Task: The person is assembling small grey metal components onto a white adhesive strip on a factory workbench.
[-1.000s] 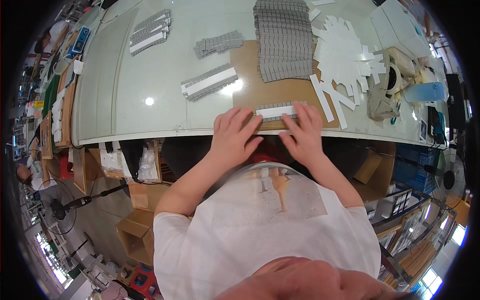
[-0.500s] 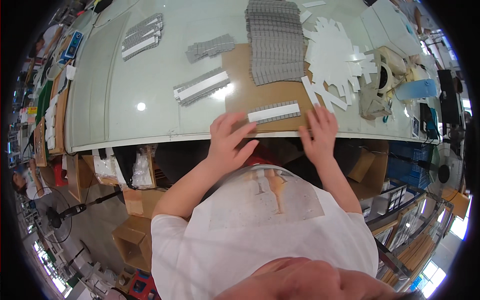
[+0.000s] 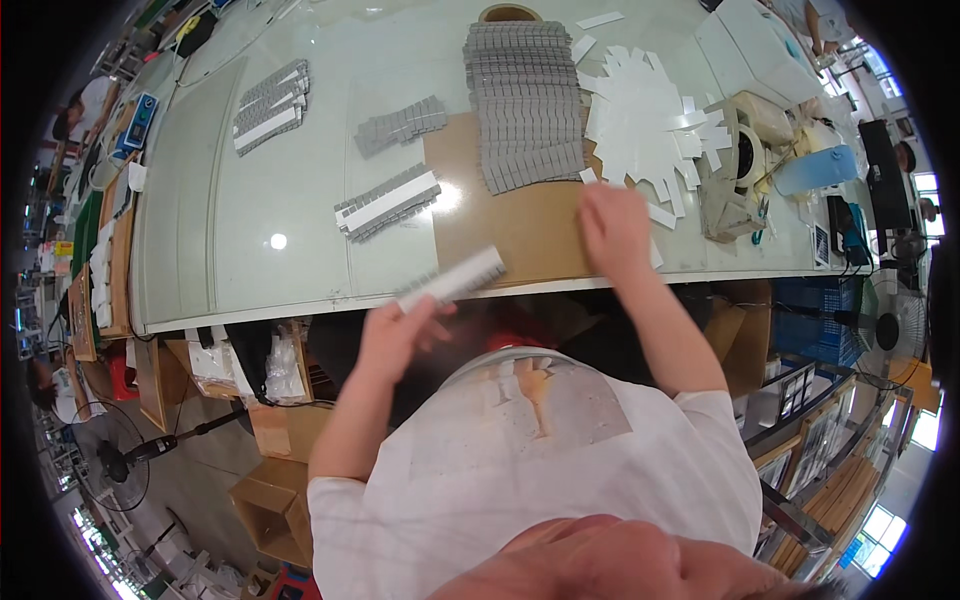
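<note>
The strip [image 3: 455, 280], white on top, grey and notched at its edges, is held by the left grip [image 3: 392, 338] over the front edge of the counter [image 3: 300, 200]. It should be light, bendy, best taken by its long edges. Whether the curled right grip [image 3: 613, 225] is empty cannot be made out.

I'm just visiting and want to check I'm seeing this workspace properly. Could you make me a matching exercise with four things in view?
1. Left hand
2. Loose white strips
3. Board
4. Bottle-shaped container

A. Brown, lying flat
B. Blue, toward the right end of the table
C. Holding a gray-and-white piece
D. Piled right of the biggest gray stack

Pairs: 1-C, 2-D, 3-A, 4-B
</note>
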{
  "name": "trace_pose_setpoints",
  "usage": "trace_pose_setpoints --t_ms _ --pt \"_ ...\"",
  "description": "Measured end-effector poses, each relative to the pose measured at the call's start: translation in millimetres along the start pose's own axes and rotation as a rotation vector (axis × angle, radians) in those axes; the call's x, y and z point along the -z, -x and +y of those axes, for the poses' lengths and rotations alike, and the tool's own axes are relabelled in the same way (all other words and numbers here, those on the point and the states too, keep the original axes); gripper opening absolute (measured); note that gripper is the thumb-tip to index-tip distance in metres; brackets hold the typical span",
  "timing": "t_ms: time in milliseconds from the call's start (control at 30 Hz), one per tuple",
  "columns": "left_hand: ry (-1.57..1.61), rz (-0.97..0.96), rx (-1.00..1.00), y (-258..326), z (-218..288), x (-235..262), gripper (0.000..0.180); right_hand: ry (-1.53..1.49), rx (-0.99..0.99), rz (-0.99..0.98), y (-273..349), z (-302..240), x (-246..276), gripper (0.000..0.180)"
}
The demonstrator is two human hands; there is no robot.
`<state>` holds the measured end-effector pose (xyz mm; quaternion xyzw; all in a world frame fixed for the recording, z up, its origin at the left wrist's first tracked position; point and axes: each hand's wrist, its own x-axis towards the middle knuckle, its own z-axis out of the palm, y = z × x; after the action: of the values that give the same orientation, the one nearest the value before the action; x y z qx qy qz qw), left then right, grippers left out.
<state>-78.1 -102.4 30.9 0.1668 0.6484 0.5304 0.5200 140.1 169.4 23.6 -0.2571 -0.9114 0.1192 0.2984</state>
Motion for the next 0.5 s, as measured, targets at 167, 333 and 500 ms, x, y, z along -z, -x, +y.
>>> trace_pose_setpoints --t_ms 167,333,500 --pt "-0.199 0.152 -0.128 -45 82 48 0.033 0.084 -0.011 0.047 -38 55 -4 0.008" --pt "-0.826 0.359 0.020 -67 110 75 0.041 0.126 0.032 0.000 -42 63 -18 0.011" --pt "-1.049 0.524 -0.179 -53 88 58 0.045 0.151 0.070 -0.036 -42 61 -15 0.012"
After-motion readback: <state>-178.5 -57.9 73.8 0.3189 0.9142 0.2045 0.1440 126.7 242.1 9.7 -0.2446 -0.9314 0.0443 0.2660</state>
